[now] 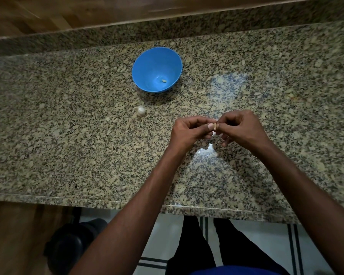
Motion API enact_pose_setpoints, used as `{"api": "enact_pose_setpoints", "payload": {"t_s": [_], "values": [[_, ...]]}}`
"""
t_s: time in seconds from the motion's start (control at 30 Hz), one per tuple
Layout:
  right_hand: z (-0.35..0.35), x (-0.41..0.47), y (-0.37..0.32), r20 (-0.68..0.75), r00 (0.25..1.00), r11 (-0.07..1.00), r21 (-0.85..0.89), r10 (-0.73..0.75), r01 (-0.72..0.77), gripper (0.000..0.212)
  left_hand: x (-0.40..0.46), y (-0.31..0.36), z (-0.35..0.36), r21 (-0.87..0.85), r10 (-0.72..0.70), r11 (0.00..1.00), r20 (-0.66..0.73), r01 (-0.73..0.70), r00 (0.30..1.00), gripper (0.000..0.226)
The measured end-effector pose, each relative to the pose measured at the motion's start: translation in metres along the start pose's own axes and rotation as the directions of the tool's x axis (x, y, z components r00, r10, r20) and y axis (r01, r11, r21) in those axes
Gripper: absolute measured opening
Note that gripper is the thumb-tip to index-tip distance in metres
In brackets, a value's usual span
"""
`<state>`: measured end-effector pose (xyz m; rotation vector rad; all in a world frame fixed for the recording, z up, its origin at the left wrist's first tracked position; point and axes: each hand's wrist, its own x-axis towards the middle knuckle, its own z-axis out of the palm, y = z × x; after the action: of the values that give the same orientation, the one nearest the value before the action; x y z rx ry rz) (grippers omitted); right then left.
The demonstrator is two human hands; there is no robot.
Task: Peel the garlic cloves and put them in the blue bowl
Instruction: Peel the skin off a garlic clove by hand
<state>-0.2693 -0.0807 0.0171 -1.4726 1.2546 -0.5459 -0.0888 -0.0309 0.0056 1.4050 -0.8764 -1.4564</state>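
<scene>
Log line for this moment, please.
both hands: left hand, right hand pinch garlic clove | blue bowl: one peeled clove

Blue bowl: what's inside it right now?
One pale peeled clove lies near the bottom of the blue bowl, toward its right side. The near wall's inside is hidden behind the rim at this angle, so anything there cannot be seen.

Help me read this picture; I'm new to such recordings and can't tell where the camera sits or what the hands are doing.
The camera is worn on a person's head, looking down at a stone counter. The left hand and the right hand pinch a small garlic clove between the fingertips, apparently peeling it. Beyond them lies a garlic bulb, and further back stands a blue bowl holding one peeled clove.
</scene>
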Motion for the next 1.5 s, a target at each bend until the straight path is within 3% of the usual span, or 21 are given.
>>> {"api": "enact_pose_setpoints", "payload": {"t_s": [0.17, 0.6, 0.87, 1.1, 1.33, 1.5], "values": [[0.0, -0.005, 0.003, -0.019, 0.998, 0.983, 0.175, 0.056, -0.051, 0.016, -0.003, 0.0, 0.0, 0.006, 0.018, 1.0, -0.023, -0.018, 1.0, 0.014], [0.009, -0.002, -0.001, -0.064, 0.978, 0.92, 0.357, 0.198, -0.162, 0.016, -0.006, 0.0, 0.011, 0.026, 0.045, 0.999, -0.08, -0.043, 0.996, 0.017], [0.01, 0.004, 0.001, 0.0, 0.947, 0.885, 0.357, 0.321, -0.299, 0.012, -0.003, -0.003, 0.011, 0.011, 0.026, 1.0, -0.085, -0.026, 0.996, 0.017], [0.012, 0.002, 0.001, 0.033, 0.945, 0.878, 0.361, 0.326, -0.315, 0.013, -0.002, 0.001, 0.005, -0.008, -0.045, 0.999, -0.03, 0.045, 0.999, 0.015], [0.012, 0.0, 0.005, -0.039, 0.967, 0.965, 0.083, 0.251, -0.247, 0.028, 0.0, 0.006, 0.002, -0.055, -0.063, 0.997, -0.068, 0.059, 0.996, 0.015], [0.012, -0.002, 0.005, -0.035, 0.978, 0.974, 0.101, 0.207, -0.202, 0.006, 0.002, 0.0, -0.002, 0.056, -0.011, 0.998, -0.111, 0.017, 0.994, 0.007]]}}
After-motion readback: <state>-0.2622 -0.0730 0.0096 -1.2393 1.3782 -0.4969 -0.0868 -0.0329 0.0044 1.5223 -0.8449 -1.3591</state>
